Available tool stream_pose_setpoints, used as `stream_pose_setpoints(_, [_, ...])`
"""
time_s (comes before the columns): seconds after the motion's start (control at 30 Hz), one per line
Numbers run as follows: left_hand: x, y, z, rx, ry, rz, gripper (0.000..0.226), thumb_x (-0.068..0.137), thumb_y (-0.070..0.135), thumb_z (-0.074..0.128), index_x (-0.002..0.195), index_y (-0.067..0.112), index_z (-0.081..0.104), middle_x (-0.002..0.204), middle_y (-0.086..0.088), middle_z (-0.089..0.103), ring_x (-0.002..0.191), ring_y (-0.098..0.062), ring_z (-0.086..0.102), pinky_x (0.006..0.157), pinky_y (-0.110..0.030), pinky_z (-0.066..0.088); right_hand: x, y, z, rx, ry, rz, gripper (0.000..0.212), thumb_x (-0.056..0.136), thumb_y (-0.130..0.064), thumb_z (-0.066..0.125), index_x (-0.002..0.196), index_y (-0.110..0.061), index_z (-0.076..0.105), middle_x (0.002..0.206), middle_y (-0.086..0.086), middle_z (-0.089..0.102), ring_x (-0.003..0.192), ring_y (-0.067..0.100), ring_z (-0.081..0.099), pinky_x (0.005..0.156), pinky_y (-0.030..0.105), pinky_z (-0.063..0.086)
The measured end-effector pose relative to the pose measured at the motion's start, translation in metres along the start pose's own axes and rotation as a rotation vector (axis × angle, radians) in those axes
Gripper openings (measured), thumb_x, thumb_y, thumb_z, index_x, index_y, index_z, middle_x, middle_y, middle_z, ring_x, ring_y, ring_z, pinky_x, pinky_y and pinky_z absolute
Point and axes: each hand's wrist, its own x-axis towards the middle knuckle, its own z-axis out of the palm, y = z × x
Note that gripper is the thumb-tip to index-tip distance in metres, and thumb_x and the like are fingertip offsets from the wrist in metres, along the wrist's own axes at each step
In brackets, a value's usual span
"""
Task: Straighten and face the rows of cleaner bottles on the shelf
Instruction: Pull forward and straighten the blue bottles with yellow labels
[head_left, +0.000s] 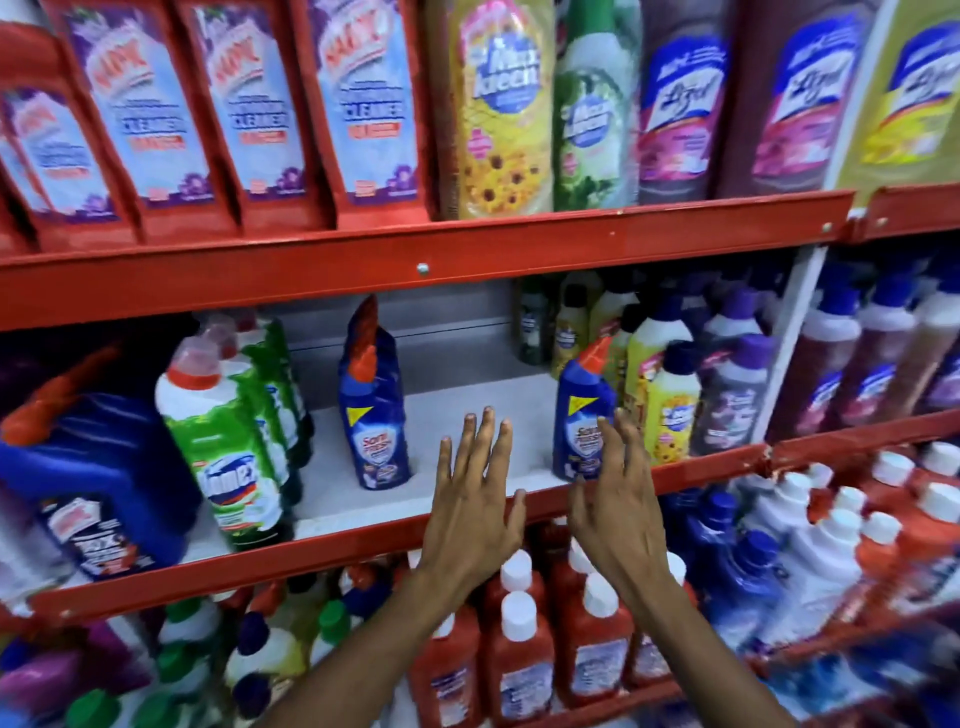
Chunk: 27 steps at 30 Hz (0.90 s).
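Reaching with both hands empty, left grip splayed, right grip half-curled beside blue bottle, risking toppling it off the shelf.

The right hand covers part of the label on a blue bottle. The big blue jug is cut off at the left edge. The small bottles at the back are too dark and blurry to read.
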Motion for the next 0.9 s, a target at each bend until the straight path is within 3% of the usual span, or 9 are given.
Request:
stream_pose_setpoints(0.1, [0.02,0.018,0.015,-0.251,-0.087,-0.098,0.075,0.097,0.026,0.055,0.161,0.012,0.019,0.172,-0.008,0.019,0.16,-0.026,0.018,0.132,-0.045,0.017,0.012,0.024,-0.003,0.233,-0.058,0.083,0.063,0.079,-0.001,0.056,0.139,-0.004,0.039,0.14,0.016,0.049,0.13,0.03,0.046,0.109,0.033,0.039])
stream_pose_setpoints(0.23, [0.045,0.037,0.031,-0.542,-0.113,-0.29,0.066,0.095,0.02,0.066,0.154,0.012,0.038,0.159,-0.009,0.049,0.144,-0.025,0.049,0.12,-0.038,0.041,0.029,0.04,-0.008,0.345,-0.142,0.098,0.056,0.08,0.002,0.056,0.135,-0.009,0.047,0.132,0.009,0.061,0.12,0.022,0.057,0.1,0.021,0.041])
stream_pose_setpoints(0.3, [0.053,0.046,0.036,-0.645,-0.117,-0.336,0.058,0.092,0.015,0.071,0.146,0.013,0.048,0.143,-0.007,0.065,0.126,-0.02,0.064,0.109,-0.036,0.053,0.035,0.044,-0.009,0.328,-0.176,0.07,0.051,0.084,0.001,0.057,0.134,-0.008,0.05,0.129,0.009,0.064,0.117,0.022,0.061,0.097,0.022,0.043])
stream_pose_setpoints(0.37, [0.059,0.05,0.038,-0.705,-0.091,-0.399,0.05,0.09,0.009,0.072,0.137,0.012,0.057,0.129,-0.007,0.074,0.109,-0.015,0.07,0.095,-0.024,0.057,0.04,0.046,-0.009,0.342,-0.198,0.086,0.043,0.087,0.0,0.058,0.129,-0.008,0.054,0.123,0.008,0.068,0.111,0.023,0.066,0.092,0.027,0.049])
stream_pose_setpoints(0.5, [0.057,0.049,0.03,-0.717,0.054,-0.433,0.034,0.09,0.003,0.069,0.123,0.009,0.067,0.11,-0.005,0.079,0.094,-0.014,0.075,0.073,0.001,0.049,0.043,0.035,-0.009,0.414,-0.177,0.122,0.034,0.088,0.002,0.059,0.12,-0.009,0.06,0.11,0.002,0.072,0.102,0.02,0.069,0.089,0.03,0.054])
stream_pose_setpoints(0.73, [0.01,0.002,-0.016,-0.695,0.31,-0.379,0.033,0.094,0.009,0.068,0.126,0.013,0.066,0.111,0.005,0.078,0.101,-0.004,0.075,0.09,-0.015,0.057,0.027,-0.032,0.012,0.594,-0.216,0.033,0.035,0.088,-0.005,0.062,0.122,-0.014,0.061,0.106,-0.007,0.073,0.092,-0.008,0.068,0.08,0.007,0.05])
stream_pose_setpoints(0.9, [-0.026,-0.049,-0.047,-0.617,0.366,-0.473,0.031,0.096,0.013,0.067,0.126,0.017,0.067,0.11,0.005,0.079,0.099,-0.005,0.076,0.09,-0.023,0.059,0.01,-0.09,0.044,0.664,-0.302,-0.013,0.035,0.087,-0.006,0.062,0.121,-0.016,0.062,0.107,-0.005,0.075,0.094,0.003,0.071,0.085,0.02,0.057])
